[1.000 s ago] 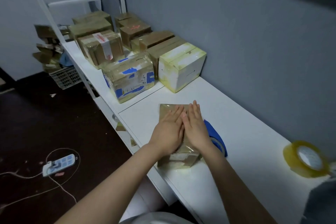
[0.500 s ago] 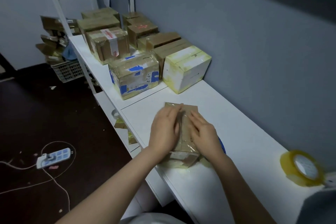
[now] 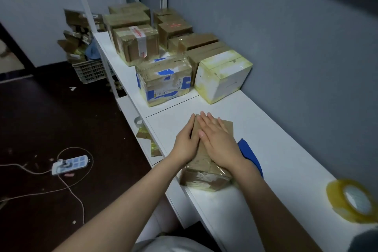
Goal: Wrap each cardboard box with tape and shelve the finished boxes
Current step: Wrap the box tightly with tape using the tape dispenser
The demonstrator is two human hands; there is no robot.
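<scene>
Pressing flat, the right hand (image 3: 217,141) lies on top of a cardboard box (image 3: 204,178) while the left hand (image 3: 185,142) braces its left side. Each grip is straight-fingered and pinches nothing, likely to smooth clear tape down. The box sits near the desk's (image 3: 286,139) front edge. A blue object (image 3: 249,153) pokes out at its 3 o'clock, a tape roll (image 3: 351,202) lies at 4 o'clock, and taped boxes (image 3: 163,82) stand at 12 o'clock.

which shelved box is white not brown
The white box against the wall, just right of the blue-patched box; every other one is brown cardboard.
</scene>
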